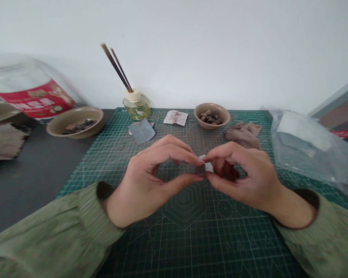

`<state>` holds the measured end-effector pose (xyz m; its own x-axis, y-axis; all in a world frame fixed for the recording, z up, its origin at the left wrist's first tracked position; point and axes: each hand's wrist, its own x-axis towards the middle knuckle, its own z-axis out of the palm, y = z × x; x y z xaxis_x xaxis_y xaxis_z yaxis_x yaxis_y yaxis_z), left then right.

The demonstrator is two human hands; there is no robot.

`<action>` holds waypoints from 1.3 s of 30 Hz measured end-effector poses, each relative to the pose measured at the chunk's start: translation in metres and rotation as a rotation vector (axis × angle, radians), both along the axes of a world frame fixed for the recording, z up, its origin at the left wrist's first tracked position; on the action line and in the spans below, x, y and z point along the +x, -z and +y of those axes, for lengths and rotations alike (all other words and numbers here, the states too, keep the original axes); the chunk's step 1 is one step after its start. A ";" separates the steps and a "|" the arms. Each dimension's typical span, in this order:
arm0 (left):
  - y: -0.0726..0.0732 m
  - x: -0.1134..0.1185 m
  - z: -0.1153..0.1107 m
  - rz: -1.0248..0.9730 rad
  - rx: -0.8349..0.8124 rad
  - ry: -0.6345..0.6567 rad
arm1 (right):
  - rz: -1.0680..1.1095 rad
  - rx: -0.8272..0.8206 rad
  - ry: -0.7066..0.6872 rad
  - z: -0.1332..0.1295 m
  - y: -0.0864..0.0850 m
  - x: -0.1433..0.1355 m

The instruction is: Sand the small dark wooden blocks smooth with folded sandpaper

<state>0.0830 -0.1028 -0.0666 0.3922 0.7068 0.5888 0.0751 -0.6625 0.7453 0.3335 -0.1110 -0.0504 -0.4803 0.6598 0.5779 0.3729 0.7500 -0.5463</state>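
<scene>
Above the middle of the mat, my left hand (153, 177) pinches a small dark grey block (200, 169) between thumb and fingertips. Facing it, my right hand (246, 173) has thumb and forefinger closed on a small white sheet (209, 166) that looks like paper or sandpaper. The sheet lies against the block's right side, and the fingertips of both hands nearly meet there. Fingers cover most of the block and the sheet, so their full shapes are hidden.
On the green cutting mat (191, 239) are grey sandpaper squares (142, 131), a stained white paper (175, 117), a bowl of small blocks (211, 116), a crumpled cloth (243, 134) and a reed diffuser (137, 106). A second bowl (75, 122), a large jar (31, 88) and a plastic bag (313, 148) flank it.
</scene>
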 end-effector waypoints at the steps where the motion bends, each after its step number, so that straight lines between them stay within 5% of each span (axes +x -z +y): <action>1: 0.000 0.000 0.000 0.002 0.000 0.004 | -0.004 -0.002 -0.002 0.000 0.000 0.000; 13: -0.001 0.000 -0.003 0.010 0.004 -0.024 | -0.003 -0.019 0.017 -0.001 0.000 0.001; 23: -0.004 0.001 -0.002 0.102 0.093 -0.075 | 0.037 -0.406 -0.076 0.001 -0.003 -0.002; 39: -0.002 0.000 -0.001 0.053 0.069 -0.059 | 0.032 -0.305 -0.107 0.000 -0.001 0.000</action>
<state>0.0832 -0.1041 -0.0650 0.3832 0.6879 0.6165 0.1533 -0.7055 0.6919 0.3335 -0.1113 -0.0498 -0.5411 0.7515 0.3774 0.2801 0.5842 -0.7617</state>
